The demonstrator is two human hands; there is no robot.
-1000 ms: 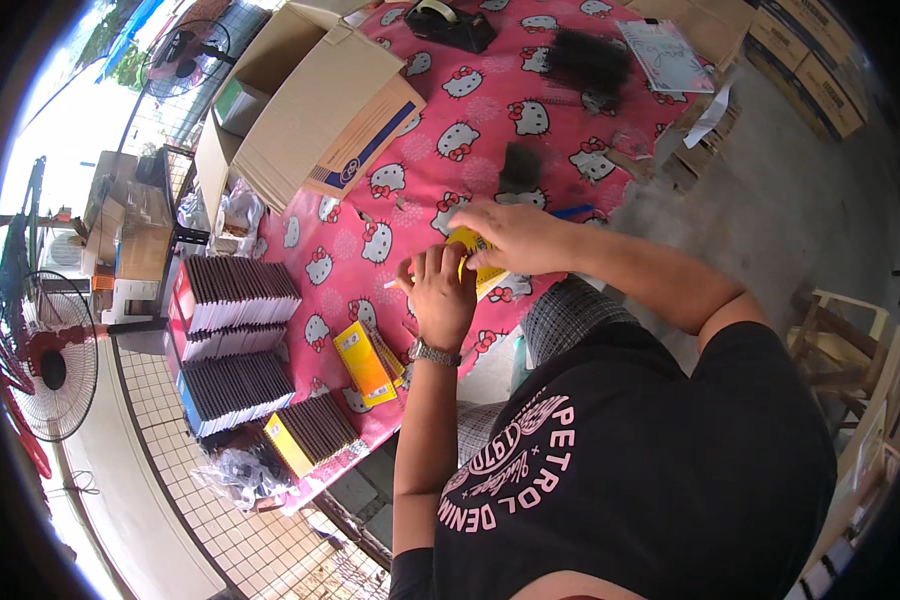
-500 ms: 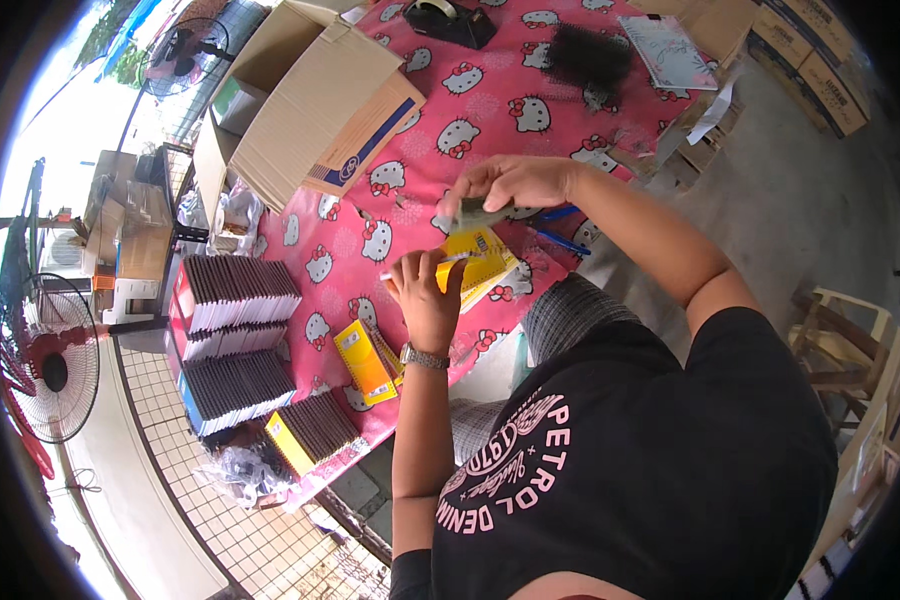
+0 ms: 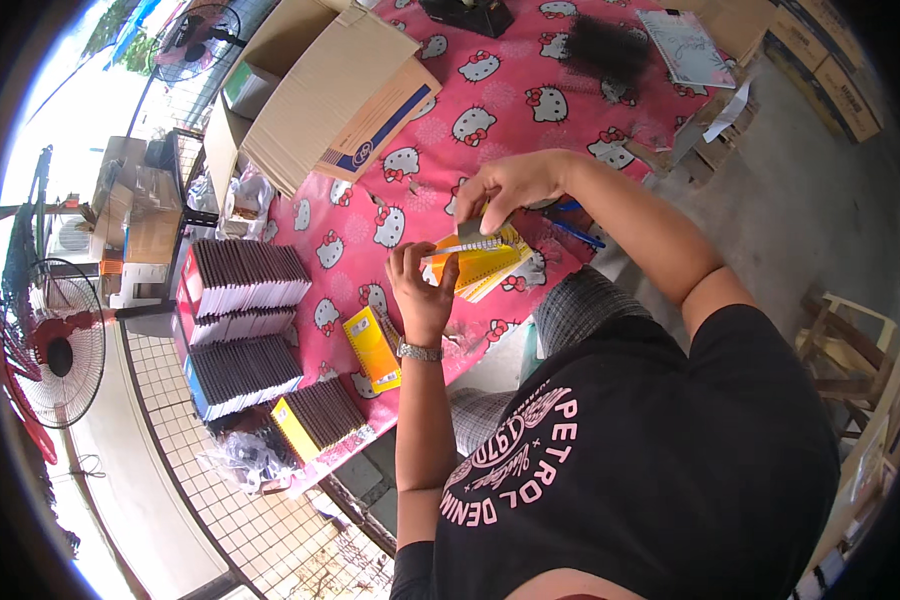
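Observation:
Over the table's near edge, my left hand (image 3: 422,290) grips the left end of a yellow notebook (image 3: 485,268) between thumb and fingers. A row of punched holes or rings runs along the notebook's upper edge. From the far side my right hand (image 3: 515,190) pinches a small dark grey flat piece (image 3: 474,230) against that edge. What exactly the piece is, I cannot make out. More yellow notebooks lie under the held one, partly hidden. Just right of them rest blue-handled items (image 3: 578,233). Another yellow notebook (image 3: 372,345) lies to the left of my left wrist.
Stacks of bound notebooks (image 3: 245,330) stand along the table's left side. An open cardboard box (image 3: 340,95) sits at the far left. A heap of black spiral coils (image 3: 607,48), a pale printed sheet (image 3: 685,48) and a black tape dispenser (image 3: 467,14) are at the far side.
My right hand has brought the grey piece down onto the notebook's edge. My left hand has lifted the notebook's left end, tilting it. The whole view has shifted slightly.

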